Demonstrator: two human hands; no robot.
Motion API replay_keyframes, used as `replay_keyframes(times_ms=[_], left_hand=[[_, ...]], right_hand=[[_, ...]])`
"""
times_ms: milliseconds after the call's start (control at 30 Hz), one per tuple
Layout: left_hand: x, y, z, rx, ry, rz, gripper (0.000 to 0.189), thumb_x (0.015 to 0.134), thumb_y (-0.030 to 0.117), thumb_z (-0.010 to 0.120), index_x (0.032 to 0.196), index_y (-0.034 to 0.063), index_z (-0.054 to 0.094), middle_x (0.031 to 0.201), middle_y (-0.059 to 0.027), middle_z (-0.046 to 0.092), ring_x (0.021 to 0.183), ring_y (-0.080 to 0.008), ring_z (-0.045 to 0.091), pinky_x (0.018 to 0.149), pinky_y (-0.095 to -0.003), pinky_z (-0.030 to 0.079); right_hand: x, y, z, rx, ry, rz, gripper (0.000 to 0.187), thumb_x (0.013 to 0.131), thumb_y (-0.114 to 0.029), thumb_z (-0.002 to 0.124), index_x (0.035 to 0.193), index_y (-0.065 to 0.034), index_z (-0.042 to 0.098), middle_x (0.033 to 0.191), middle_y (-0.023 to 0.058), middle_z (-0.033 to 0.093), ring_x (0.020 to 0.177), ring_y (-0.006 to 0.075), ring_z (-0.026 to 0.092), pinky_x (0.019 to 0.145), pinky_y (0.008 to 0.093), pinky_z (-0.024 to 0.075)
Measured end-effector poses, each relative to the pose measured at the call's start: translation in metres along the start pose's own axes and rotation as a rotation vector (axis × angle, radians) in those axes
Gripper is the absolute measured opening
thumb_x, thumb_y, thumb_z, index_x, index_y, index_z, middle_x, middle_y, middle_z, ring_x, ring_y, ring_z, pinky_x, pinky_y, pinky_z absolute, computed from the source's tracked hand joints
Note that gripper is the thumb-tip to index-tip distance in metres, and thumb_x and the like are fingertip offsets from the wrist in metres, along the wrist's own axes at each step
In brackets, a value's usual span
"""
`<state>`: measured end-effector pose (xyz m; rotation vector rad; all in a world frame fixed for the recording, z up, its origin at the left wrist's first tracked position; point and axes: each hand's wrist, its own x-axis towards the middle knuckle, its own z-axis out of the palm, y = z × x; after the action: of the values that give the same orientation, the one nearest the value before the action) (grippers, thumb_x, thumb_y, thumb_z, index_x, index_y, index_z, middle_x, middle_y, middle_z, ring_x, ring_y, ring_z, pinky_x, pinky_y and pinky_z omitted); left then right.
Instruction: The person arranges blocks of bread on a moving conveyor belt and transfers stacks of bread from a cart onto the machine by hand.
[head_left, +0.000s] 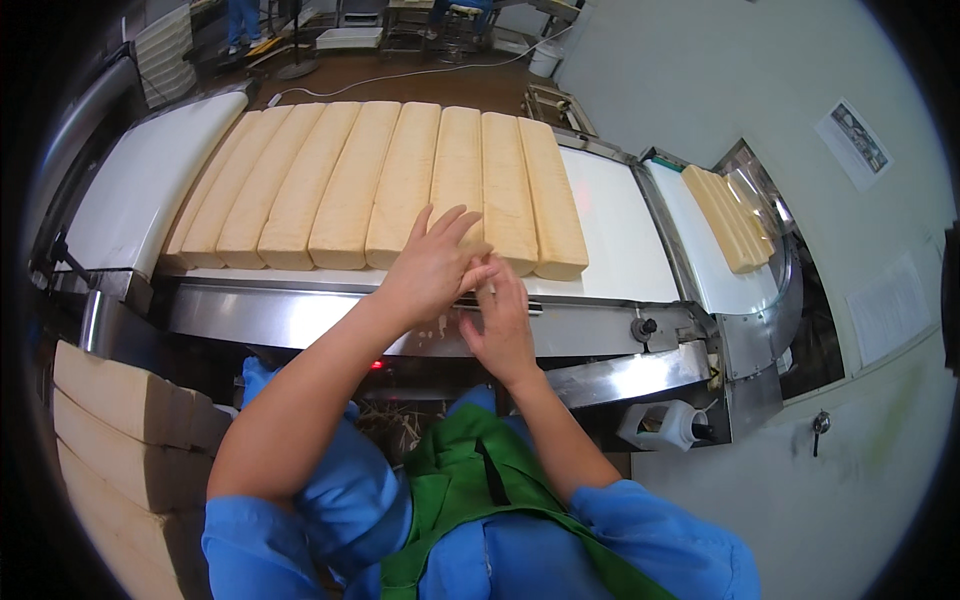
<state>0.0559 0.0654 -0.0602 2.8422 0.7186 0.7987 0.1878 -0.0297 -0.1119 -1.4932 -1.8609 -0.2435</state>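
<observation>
Several long pale-yellow blocks (345, 180), their material unclear, lie side by side on a white conveyor belt (615, 225). My left hand (435, 262) is over the near ends of the middle blocks, fingers spread and pointing away from me. Close against it, my right hand (499, 315) is raised above the belt's metal edge, its fingers bent towards the left palm. The fingers overlap, and a small pale scrap (476, 247) seems to be between the hands; which hand holds it is unclear. Small pale crumbs (431, 330) lie on the steel side rail (277, 311) below.
More blocks (112, 442) are stacked at lower left. A white-topped section (150, 180) adjoins the belt on the left. Further pale pieces (727, 217) rest on a belt by the wall opening at right. A cut plastic jug (667, 425) sits beneath the frame. People in blue are partly visible beyond.
</observation>
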Motion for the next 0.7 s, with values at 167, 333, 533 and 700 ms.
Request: replay_keyframes(times_ms=[167,333,533,700], left_hand=[[-0.008,-0.027,0.005,0.134,0.012,-0.106,0.049,0.088,0.039,0.054,0.127,0.0099,0.05,0.138,-0.0163,0.039,0.131,-0.0317,0.032,0.108,-0.0531,0.022],[-0.019,-0.039,0.01,0.267,-0.038,-0.124,0.059,0.082,0.03,0.065,0.132,0.0098,0.041,0.137,-0.0168,0.038,0.129,-0.0318,0.034,0.105,-0.0529,0.026],[-0.02,-0.043,0.014,0.288,-0.01,-0.126,0.056,0.079,0.025,0.068,0.126,0.0092,0.042,0.128,-0.0169,0.042,0.124,-0.032,0.038,0.103,-0.0529,0.028],[-0.019,-0.039,0.005,0.254,-0.077,-0.169,0.052,0.08,0.024,0.067,0.123,0.0091,0.043,0.125,-0.0146,0.045,0.122,-0.0304,0.042,0.103,-0.0542,0.029]], right_hand=[[0.003,0.001,0.001,-0.033,0.025,0.057,0.068,0.075,-0.011,0.066,0.137,-0.0067,0.038,0.143,0.0183,0.033,0.132,0.0391,0.03,0.107,0.0487,0.0256],[0.002,0.006,0.004,-0.048,-0.003,0.053,0.049,0.077,-0.011,0.065,0.123,-0.0002,0.051,0.138,0.0186,0.038,0.128,0.0379,0.036,0.106,0.0524,0.0272],[0.002,0.005,0.005,-0.092,-0.042,0.029,0.035,0.078,-0.01,0.065,0.11,0.0012,0.06,0.138,0.0177,0.039,0.129,0.0367,0.036,0.106,0.0546,0.0262],[0.0,0.005,0.005,-0.095,-0.029,0.019,0.031,0.077,-0.008,0.063,0.106,0.0002,0.063,0.136,0.016,0.044,0.128,0.0355,0.037,0.107,0.0538,0.0255]])
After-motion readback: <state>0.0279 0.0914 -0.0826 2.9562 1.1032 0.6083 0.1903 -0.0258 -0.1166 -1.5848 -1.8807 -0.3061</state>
